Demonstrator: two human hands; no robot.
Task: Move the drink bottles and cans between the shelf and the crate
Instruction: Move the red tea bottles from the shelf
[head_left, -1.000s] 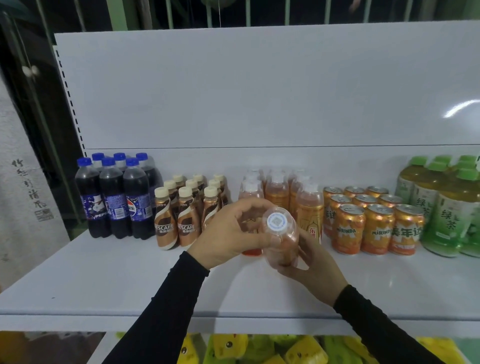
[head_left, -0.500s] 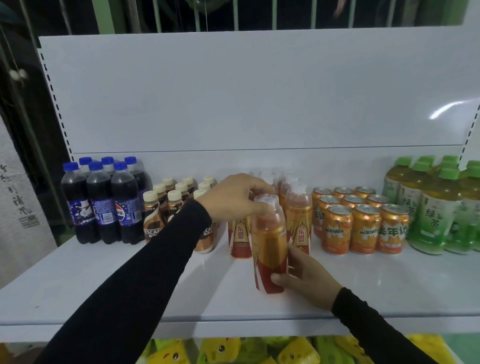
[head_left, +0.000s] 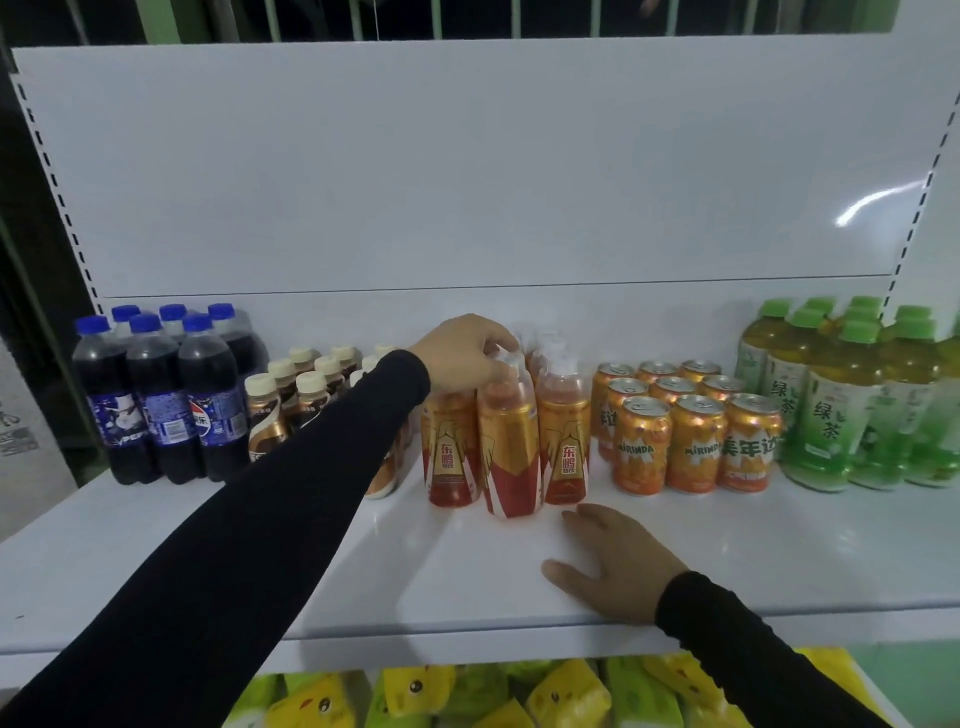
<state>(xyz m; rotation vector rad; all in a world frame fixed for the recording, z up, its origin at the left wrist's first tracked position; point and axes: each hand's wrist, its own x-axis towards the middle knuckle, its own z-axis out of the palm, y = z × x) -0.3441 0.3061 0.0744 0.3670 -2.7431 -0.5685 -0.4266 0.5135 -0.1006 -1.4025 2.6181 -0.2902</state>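
An orange and red energy-drink bottle stands upright on the white shelf, at the front of a group of like bottles. My left hand reaches over from the left and grips this bottle's clear cap from above. My right hand lies flat on the shelf just in front and to the right of the bottle, fingers relaxed, holding nothing. No crate is in view.
Left on the shelf stand dark cola bottles and small coffee bottles. Right of the energy drinks are orange soda cans, then green tea bottles. Yellow and green packets fill the shelf below.
The bottle went from held in both hands to standing in the row. My right hand let go of its base and dropped flat onto the shelf; my left hand stays on the cap.
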